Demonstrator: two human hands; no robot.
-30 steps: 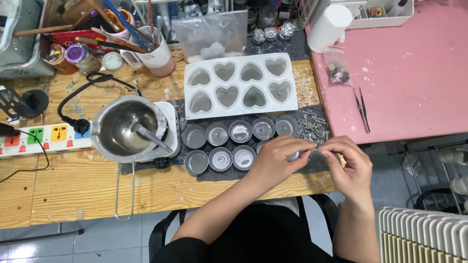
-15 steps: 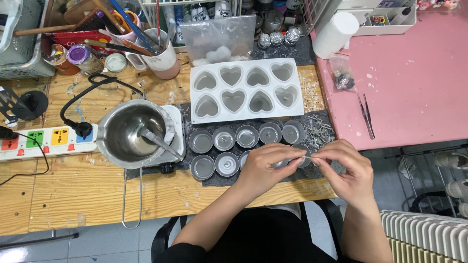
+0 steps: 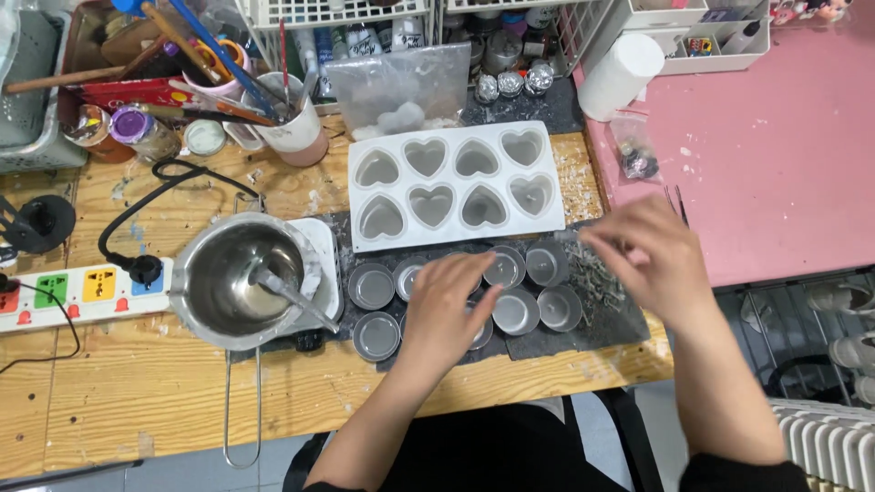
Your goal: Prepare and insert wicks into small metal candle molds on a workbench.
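Note:
Several small round metal tins sit in two rows on a dark mat at the table's front edge. My left hand lies palm down over the middle tins, fingertips beside one tin; its underside is hidden. My right hand is blurred above the mat's right end, fingers drawn together over a loose pile of small metal wick pieces. Just behind the tins lies a white silicone mould with heart-shaped cavities.
A steel pot with a spoon stands on a small hotplate left of the tins, beside a power strip. A cup of brushes, a plastic bag and wire baskets line the back. A pink table adjoins on the right.
My hands, joined on a small piece by the mat's right end, have separated. The left went left over the tins; the right lifted right. The camera view shifted a little.

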